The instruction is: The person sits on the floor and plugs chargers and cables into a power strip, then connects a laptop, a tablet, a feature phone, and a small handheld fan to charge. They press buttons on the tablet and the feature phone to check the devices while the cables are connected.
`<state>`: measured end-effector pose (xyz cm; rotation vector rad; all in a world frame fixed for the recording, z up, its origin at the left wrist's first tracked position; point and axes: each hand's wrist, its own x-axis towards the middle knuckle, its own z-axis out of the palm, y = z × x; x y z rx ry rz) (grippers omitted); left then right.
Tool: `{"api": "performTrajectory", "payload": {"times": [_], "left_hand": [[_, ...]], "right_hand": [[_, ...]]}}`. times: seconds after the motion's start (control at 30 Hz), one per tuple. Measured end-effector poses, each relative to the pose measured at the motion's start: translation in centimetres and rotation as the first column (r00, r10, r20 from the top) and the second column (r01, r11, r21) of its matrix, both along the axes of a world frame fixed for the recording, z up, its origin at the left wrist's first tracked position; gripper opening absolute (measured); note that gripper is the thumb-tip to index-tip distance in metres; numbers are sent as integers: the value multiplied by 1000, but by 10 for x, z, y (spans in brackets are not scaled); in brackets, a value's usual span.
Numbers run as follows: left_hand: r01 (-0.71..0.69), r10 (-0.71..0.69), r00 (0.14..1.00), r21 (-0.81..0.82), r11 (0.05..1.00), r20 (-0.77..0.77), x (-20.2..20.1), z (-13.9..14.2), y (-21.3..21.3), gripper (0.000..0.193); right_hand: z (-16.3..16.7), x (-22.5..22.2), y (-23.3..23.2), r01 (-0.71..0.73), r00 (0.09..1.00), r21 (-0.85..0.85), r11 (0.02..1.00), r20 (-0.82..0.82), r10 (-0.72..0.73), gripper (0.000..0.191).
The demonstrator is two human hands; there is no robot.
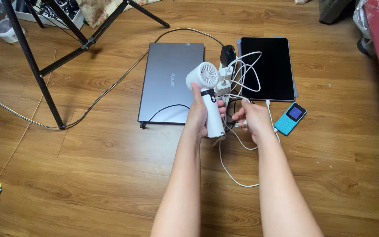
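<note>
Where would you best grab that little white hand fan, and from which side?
Around its straight handle, as the left hand grips the white hand fan now. The handle is slim and stands upright, so fingers wrap it from the side, below the round grilled head, which looks too wide to grip securely.

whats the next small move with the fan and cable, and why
Probably bring the white cable end pinched in the right hand to the base of the white fan. The left hand holds the fan upright, and the cable end sits just beside its lower handle.
</note>
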<state>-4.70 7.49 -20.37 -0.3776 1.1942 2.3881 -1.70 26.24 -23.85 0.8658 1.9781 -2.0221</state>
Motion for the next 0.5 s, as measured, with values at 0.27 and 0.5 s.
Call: {"api": "performTrajectory", "payload": {"times": [0.27,0.5], "left_hand": [[20,-20,999,7,1000,-45,3,-17,3,93],[-32,18,979,-62,998,-203,7,-15,-1,93]], "right_hand": [[53,-17,-18,-115,985,-793,598,-168,-34,32],[56,-12,-37,-170,939,-625,762,-338,-68,32]]}}
